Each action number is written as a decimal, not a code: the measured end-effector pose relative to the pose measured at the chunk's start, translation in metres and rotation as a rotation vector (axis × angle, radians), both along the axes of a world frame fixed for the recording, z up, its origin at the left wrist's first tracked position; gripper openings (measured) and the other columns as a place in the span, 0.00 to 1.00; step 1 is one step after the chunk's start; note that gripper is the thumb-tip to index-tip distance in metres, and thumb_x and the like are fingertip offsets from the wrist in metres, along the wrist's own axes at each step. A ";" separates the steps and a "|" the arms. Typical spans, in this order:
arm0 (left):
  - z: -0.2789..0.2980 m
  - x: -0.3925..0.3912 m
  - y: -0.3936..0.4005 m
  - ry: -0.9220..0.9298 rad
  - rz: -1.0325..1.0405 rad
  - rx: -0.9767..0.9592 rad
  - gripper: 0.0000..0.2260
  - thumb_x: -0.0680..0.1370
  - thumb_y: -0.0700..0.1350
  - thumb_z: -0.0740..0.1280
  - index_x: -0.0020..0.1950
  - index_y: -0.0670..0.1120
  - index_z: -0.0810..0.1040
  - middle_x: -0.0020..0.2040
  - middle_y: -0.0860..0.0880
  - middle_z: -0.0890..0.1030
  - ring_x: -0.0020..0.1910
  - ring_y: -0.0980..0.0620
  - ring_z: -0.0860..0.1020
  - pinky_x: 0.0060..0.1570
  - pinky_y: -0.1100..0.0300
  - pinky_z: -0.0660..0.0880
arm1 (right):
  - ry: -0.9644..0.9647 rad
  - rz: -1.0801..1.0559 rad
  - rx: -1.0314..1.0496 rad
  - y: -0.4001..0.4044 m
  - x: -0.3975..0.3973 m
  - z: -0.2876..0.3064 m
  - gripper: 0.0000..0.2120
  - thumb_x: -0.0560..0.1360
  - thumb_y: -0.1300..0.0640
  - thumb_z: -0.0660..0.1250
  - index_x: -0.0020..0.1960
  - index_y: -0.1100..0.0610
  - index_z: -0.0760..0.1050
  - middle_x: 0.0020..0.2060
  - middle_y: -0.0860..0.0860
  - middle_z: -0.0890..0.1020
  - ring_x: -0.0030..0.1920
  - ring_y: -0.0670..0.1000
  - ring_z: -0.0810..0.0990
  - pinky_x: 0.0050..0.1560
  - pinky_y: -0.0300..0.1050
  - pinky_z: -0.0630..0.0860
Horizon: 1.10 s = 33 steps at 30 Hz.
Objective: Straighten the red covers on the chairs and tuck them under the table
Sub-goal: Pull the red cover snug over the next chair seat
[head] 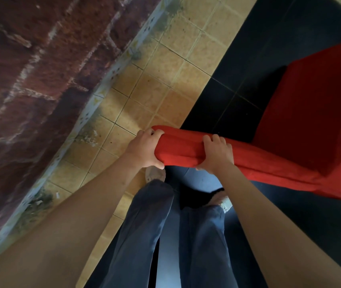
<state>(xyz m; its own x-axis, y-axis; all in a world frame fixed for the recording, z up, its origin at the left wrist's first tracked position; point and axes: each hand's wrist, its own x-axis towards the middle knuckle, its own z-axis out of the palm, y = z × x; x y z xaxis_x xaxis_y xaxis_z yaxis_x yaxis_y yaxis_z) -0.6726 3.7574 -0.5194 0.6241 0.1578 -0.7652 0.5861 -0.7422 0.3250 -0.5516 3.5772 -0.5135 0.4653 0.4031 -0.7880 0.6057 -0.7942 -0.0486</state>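
two hands: left hand [144,149] and right hand [217,153] each held a clenched grip on the red cover [182,148] atop the chair [310,125] back.
step: likely straightening the cover.
next: pushing the chair under; bench unseen.

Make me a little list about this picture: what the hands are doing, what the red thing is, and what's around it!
left hand: grips the end of the chair's top edge
right hand: grips the same edge, further along
red cover: over chair back and seat
floor: tan tiles beside dark tiles
wall: reddish brick, on the left
table: not in view
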 end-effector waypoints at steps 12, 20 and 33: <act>0.004 0.001 0.000 -0.122 0.065 0.031 0.35 0.60 0.53 0.81 0.63 0.43 0.75 0.56 0.46 0.80 0.54 0.47 0.78 0.53 0.52 0.77 | -0.048 -0.051 0.134 -0.011 0.008 0.001 0.25 0.62 0.50 0.78 0.52 0.58 0.72 0.52 0.54 0.75 0.55 0.56 0.74 0.49 0.48 0.69; 0.019 0.008 -0.006 -0.110 -0.002 0.063 0.28 0.63 0.51 0.80 0.58 0.42 0.78 0.51 0.45 0.81 0.50 0.46 0.79 0.51 0.51 0.77 | -0.043 -0.053 0.160 -0.016 0.010 0.011 0.23 0.62 0.53 0.77 0.52 0.58 0.71 0.50 0.53 0.75 0.54 0.56 0.74 0.46 0.47 0.67; 0.010 -0.011 -0.016 -0.109 0.027 0.108 0.42 0.63 0.53 0.80 0.73 0.47 0.66 0.64 0.45 0.72 0.64 0.44 0.68 0.56 0.48 0.74 | -0.128 0.020 0.072 -0.020 -0.006 -0.008 0.28 0.66 0.47 0.76 0.61 0.54 0.70 0.58 0.52 0.75 0.60 0.57 0.73 0.65 0.58 0.64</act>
